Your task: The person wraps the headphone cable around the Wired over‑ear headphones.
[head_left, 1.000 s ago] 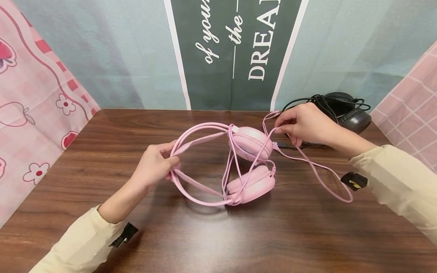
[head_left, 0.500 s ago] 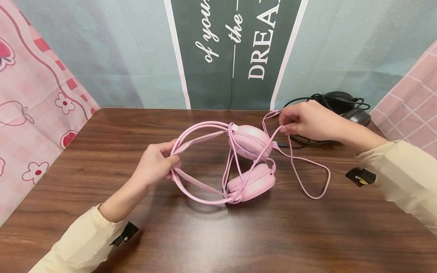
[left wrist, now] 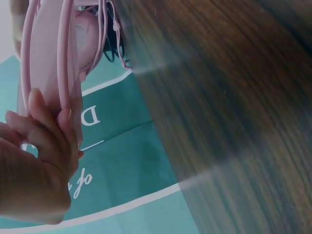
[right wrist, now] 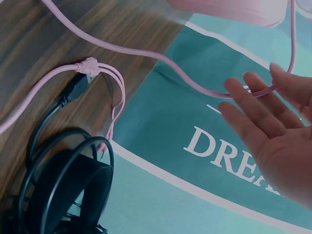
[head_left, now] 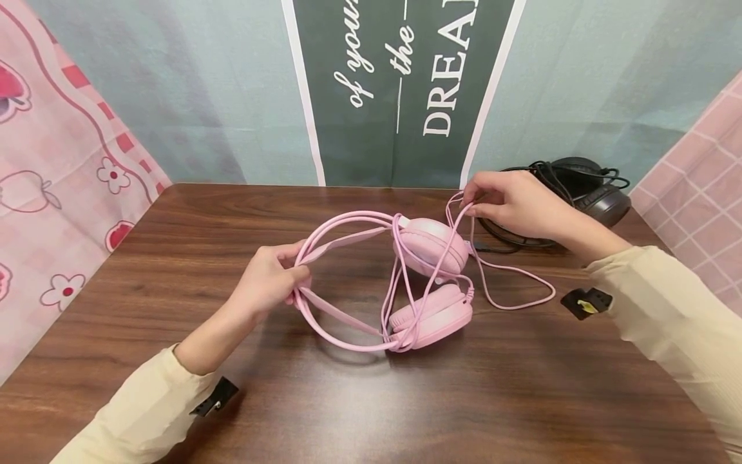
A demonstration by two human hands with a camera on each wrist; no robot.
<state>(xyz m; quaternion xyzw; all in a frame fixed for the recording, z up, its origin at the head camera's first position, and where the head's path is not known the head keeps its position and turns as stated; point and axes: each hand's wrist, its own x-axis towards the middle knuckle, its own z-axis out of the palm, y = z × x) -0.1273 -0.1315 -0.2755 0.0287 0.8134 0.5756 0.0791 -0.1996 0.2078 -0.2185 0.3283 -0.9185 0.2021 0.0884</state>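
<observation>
Pink headphones are held over the table by my left hand, which grips the middle of the headband. Their pink cable is wound around both ear cups and crosses between them. Beyond the upper ear cup, my right hand pinches a stretch of this cable between thumb and fingers. The right wrist view shows the cable passing between the thumb and fingers of that hand. From there a slack loop falls to the right. The cable's pink splitter end lies on the table.
Black headphones with a tangled black cable lie at the back right corner, partly behind my right arm. A black plug rests beside the pink splitter. A printed cloth hangs behind the wooden table.
My right hand shifted slightly right, then came back left and up, still pinching the cable. The slack loop has drawn in leftward and become smaller. My left hand keeps its grip nearly in place.
</observation>
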